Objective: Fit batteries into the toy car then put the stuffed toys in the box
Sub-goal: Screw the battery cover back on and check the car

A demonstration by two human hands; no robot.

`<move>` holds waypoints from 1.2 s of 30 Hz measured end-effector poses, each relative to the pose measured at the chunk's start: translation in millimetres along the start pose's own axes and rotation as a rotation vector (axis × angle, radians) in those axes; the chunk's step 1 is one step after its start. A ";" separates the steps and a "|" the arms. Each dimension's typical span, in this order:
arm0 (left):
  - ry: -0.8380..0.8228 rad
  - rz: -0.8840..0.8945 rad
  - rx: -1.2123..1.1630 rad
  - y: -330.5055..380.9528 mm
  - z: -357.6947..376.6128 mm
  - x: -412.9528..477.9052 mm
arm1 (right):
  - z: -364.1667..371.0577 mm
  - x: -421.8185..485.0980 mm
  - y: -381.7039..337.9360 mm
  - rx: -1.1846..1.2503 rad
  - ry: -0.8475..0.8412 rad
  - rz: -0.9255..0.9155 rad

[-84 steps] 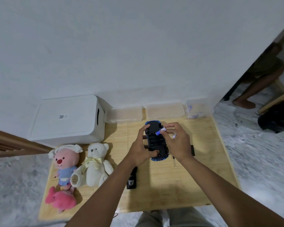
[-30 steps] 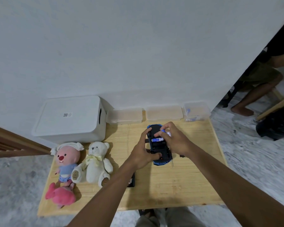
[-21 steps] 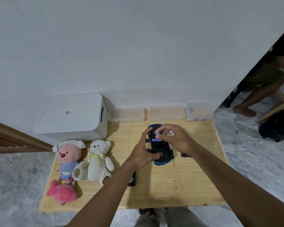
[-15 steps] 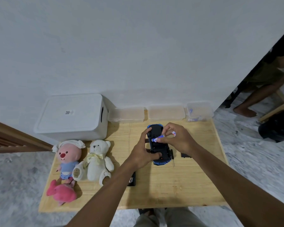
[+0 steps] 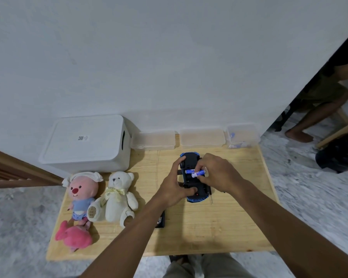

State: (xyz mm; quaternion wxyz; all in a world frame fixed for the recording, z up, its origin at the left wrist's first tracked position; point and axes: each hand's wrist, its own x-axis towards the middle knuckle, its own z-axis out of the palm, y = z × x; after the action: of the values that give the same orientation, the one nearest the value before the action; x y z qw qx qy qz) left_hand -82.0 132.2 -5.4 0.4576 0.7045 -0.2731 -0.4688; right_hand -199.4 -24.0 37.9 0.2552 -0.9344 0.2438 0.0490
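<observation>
A blue toy car [image 5: 191,160] lies upside down on the wooden table [image 5: 219,227], its black underside up. My left hand [image 5: 174,189] grips the car's left side and near end. My right hand [image 5: 215,171] pinches a blue-and-white battery [image 5: 198,174] over the open compartment; another battery [image 5: 189,171] lies in the compartment just behind it. A pink-faced plush [image 5: 81,192], a white teddy bear [image 5: 117,195] and a pink plush [image 5: 74,236] sit at the table's left. The white lidded box [image 5: 84,143] stands behind them, shut.
Three clear plastic containers [image 5: 202,137] line the wall behind the car. A black remote [image 5: 160,219] lies under my left forearm. A thin screwdriver [image 5: 211,195] rests right of the car. A seated person's legs [image 5: 309,119] show at far right.
The right hand has brought a second battery down to the compartment, beside one now lying in it. The left hand has kept its hold on the car.
</observation>
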 end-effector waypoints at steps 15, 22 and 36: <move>0.000 0.010 0.024 -2.1 -0.3 -0.4 | 11.4 -8.7 2.3 0.178 0.070 -0.174; -0.019 0.025 0.023 -1.8 2.8 -1.0 | 13.4 -10.7 3.9 0.040 0.066 -0.237; -0.025 0.068 0.016 2.1 8.6 -7.3 | 19.7 -17.9 8.1 -0.043 0.145 -0.232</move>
State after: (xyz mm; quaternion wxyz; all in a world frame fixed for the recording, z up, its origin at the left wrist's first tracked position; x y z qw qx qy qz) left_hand -92.8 133.9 -1.7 0.4640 0.6925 -0.3064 -0.4596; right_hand -218.3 -12.5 21.0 0.2207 -0.9627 0.1506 -0.0433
